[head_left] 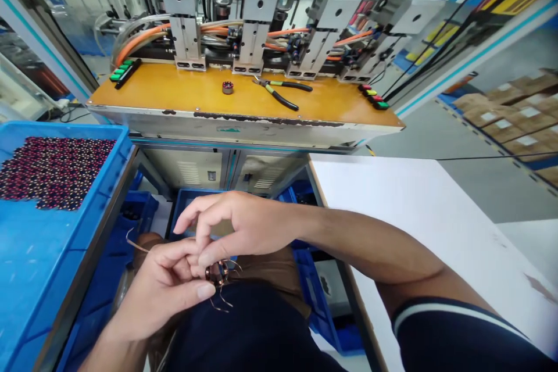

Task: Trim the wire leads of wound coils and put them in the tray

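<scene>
Between the thumb and fingers of my left hand (170, 282) is a small round copper-wound motor stator (217, 273), with thin wire ends sticking out to its right and below. My right hand (235, 226) reaches over from the right, its thumb and index finger bent together at the top of the stator. What those fingertips pinch is too small to make out, perhaps a wire. Another copper wire (137, 244) juts out to the left behind my left hand. Both hands are above my lap.
A blue tray (39, 256) at left holds many small stators (56, 171). Ahead, an orange machine bench (174, 90) carries one stator (227, 88), pliers (281, 93) and button strips (126, 72). A white table (392, 197) lies to the right; blue bins (314, 290) stand below.
</scene>
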Motion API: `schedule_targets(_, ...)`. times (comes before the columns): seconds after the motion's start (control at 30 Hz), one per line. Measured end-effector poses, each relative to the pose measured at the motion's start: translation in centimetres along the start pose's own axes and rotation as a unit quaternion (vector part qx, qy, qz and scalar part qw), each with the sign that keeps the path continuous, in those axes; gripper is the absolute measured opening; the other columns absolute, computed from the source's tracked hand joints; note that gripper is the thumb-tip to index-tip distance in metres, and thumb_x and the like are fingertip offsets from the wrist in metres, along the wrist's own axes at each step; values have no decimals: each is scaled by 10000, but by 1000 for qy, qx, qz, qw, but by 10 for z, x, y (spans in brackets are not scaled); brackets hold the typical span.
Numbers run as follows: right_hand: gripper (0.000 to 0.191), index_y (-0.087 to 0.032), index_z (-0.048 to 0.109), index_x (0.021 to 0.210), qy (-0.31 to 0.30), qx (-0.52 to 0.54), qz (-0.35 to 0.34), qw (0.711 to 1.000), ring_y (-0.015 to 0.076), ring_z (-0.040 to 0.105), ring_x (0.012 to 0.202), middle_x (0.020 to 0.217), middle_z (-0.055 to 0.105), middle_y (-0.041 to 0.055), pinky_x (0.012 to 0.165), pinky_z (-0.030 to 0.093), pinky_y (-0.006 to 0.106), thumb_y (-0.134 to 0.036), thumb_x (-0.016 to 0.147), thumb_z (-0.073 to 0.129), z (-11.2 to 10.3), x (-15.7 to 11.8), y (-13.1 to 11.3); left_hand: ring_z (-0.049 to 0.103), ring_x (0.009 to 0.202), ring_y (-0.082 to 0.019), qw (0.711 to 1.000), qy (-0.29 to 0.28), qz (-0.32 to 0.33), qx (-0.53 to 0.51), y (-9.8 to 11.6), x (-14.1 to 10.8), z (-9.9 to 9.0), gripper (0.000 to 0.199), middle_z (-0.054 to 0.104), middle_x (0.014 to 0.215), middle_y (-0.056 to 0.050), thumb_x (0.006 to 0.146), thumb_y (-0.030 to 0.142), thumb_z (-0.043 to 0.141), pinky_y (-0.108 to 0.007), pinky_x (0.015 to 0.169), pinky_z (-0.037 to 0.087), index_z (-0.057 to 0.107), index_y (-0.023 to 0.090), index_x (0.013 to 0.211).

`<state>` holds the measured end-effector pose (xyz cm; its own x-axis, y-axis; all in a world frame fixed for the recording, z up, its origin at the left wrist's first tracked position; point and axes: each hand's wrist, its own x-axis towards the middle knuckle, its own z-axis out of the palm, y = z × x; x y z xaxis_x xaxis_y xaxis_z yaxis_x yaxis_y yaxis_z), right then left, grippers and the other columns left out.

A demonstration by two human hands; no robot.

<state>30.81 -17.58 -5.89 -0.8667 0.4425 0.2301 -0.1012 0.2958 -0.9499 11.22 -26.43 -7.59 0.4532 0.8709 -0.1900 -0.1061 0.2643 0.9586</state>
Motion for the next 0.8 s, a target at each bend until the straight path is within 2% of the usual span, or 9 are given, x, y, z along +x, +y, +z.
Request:
schedule_targets(0.07,138,-137,666,750,64,13,26,998,146,635,984,1095,662,80,914,490,303,-221,851,708,4,-3,1,698,722,-109,1000,26,16,-8,-2,-3,-2,350,774,841,-20,756,155,794,-169,689,558,769,292,1077)
schedule_targets(0.13,160,-144,655,726,117,22,51,992,130,627,886,982,660,50,842,496,287,-233,849,706,7,-7,0,714,782,-118,997,58,45,2,-5,-5,-5,341,779,921,-28,756,150,794,-178,730,567,771,304,1060)
schedule_targets(0.23,157,-153,650,706,155,20,86,984,120,609,812,887,649,23,777,485,274,-219,839,700,10,-13,-6,716,834,-130,993,82,85,28,-7,-5,-8,303,757,1044,-48,755,146,792,-191,751,577,771,285,1023)
schedule_targets(0.43,84,-152,697,791,128,32,191,973,76,544,600,647,610,-43,547,428,194,-231,817,710,11,-17,-19,721,940,-177,989,84,113,55,-9,0,-10,299,742,1055,-71,739,118,795,-218,807,584,777,257,1004)
schedule_targets(0.5,63,-148,699,775,116,8,188,975,60,520,568,606,591,-55,520,394,176,-173,829,678,9,-17,-21,719,932,-175,989,79,109,53,-10,1,-11,309,740,1050,-69,734,113,797,-209,786,583,776,255,1007)
schedule_targets(0.6,106,-144,704,780,100,-24,168,980,61,539,602,658,635,-42,560,402,182,-119,851,630,8,-16,-21,710,910,-159,992,64,103,37,-10,2,-12,283,740,1030,-67,741,118,793,-188,762,572,775,247,992)
schedule_targets(0.7,112,-147,701,800,95,-32,148,984,73,570,667,725,662,-29,624,426,197,-120,869,617,9,-17,-18,701,891,-152,994,47,98,-6,-12,1,-12,240,734,1008,-67,750,154,794,-187,752,568,769,239,972)
schedule_targets(0.8,102,-156,699,805,116,-36,126,985,85,575,694,739,655,-24,647,428,208,-143,876,627,13,-19,-16,691,779,-127,993,35,91,-67,-16,3,-12,231,710,980,-53,752,179,794,-195,692,574,753,235,972)
